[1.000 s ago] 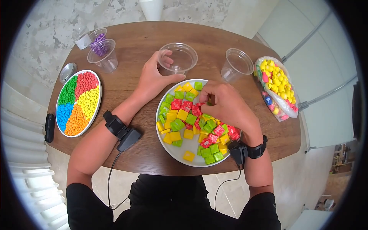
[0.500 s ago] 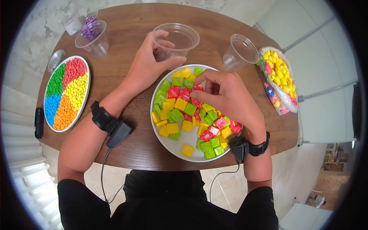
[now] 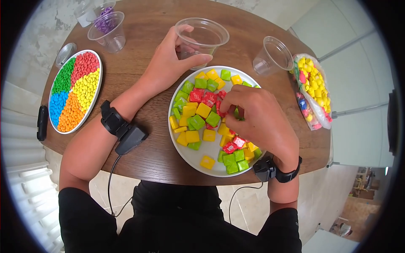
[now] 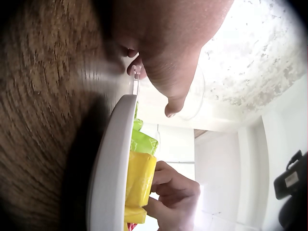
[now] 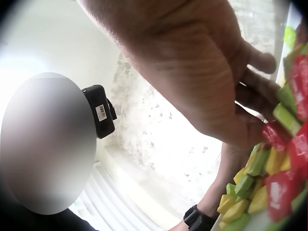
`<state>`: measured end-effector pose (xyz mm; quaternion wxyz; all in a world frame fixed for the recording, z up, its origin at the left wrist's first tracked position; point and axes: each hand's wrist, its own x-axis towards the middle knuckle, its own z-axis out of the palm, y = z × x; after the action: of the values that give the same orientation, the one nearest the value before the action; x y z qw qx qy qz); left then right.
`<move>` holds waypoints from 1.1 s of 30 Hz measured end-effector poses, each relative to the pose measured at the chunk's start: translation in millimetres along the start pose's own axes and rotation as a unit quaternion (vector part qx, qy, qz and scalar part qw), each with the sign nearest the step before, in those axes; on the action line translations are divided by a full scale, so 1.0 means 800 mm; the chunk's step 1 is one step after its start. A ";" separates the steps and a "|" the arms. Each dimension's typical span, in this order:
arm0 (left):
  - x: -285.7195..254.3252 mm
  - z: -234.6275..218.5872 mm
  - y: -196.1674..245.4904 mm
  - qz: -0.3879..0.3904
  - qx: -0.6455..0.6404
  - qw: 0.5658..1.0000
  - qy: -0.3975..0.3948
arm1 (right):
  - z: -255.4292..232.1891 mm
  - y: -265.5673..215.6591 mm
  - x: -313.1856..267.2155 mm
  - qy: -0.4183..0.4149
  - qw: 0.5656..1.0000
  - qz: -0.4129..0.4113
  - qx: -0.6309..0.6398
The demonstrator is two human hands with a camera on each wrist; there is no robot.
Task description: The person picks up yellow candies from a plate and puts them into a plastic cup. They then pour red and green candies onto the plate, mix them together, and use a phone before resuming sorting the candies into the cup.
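In the head view my left hand [image 3: 168, 61] holds a clear plastic cup [image 3: 204, 44], thumb at its front and fingers around its left side, just beyond a white plate [image 3: 200, 158]. Wrapped square candies in red [image 3: 196, 95], yellow [image 3: 192, 136] and green [image 3: 212, 119] cover much of the plate. My right hand [image 3: 265, 120] is over the plate's right part, fingers bent down among the candies, thumb and fingertips apart. The right wrist view shows its fingers [image 5: 255, 94] at a red candy [image 5: 276, 135]; nothing is plainly gripped.
An oval plate of small candies in five colours [image 3: 86, 88] lies at left, near a metal tin [image 3: 66, 55]. Behind it stand a clear cup [image 3: 113, 41] and a cup with purple pieces [image 3: 105, 23]. Another clear cup [image 3: 270, 59] and a bag of yellow pieces [image 3: 313, 86] are at right.
The head view has shifted. Over the plate, my right hand has moved slightly right and nearer the body, and its thumb and fingers stand farther apart. My left hand stays around the cup.
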<state>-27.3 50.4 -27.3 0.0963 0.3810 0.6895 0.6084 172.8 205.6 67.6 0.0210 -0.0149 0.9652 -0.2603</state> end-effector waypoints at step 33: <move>-0.004 -0.002 0.002 0.001 0.015 1.000 -0.005 | 0.029 -0.007 0.009 0.076 0.993 -0.085 0.023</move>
<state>-25.4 46.6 -26.6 0.0935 0.3865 0.6975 0.5961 166.6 189.3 50.2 -0.0739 -0.0771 0.9529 -0.2839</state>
